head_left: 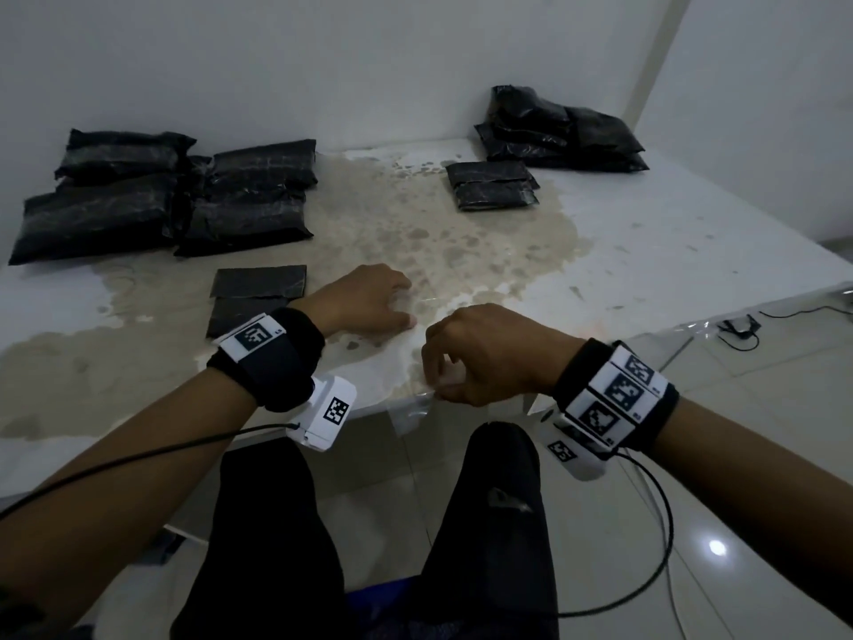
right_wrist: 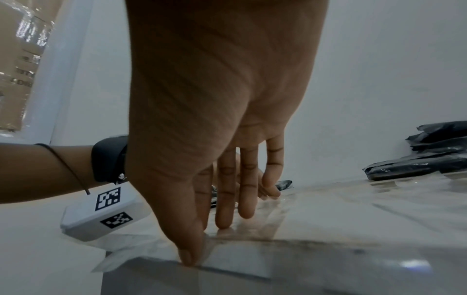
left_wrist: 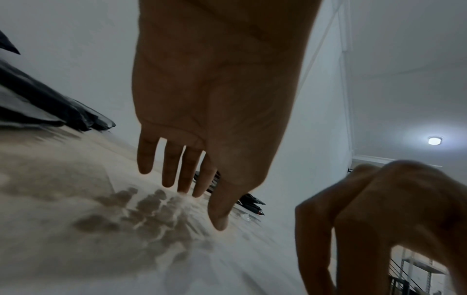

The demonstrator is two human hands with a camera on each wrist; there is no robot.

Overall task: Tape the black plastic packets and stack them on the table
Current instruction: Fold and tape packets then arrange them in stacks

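Note:
Black plastic packets lie in a big pile (head_left: 161,196) at the back left, another pile (head_left: 558,131) in the back right corner, and a small stack (head_left: 491,184) in front of it. Two flat black packets (head_left: 258,281) lie beside my left wrist. My left hand (head_left: 397,311) rests on the stained table (head_left: 646,270) with straight, spread fingers (left_wrist: 187,179). My right hand (head_left: 438,385) sits at the table's front edge, where thumb and forefinger (right_wrist: 188,257) pinch a strip of clear tape (right_wrist: 235,257) that lies along the edge. No packet is under either hand.
A white wall runs behind the table. Brown stains cover the table's middle (head_left: 415,233). Cables (head_left: 738,325) lie on the tiled floor to the right. My legs (head_left: 489,524) in black trousers are below the front edge. A taped cardboard box (right_wrist: 15,65) stands off to the left.

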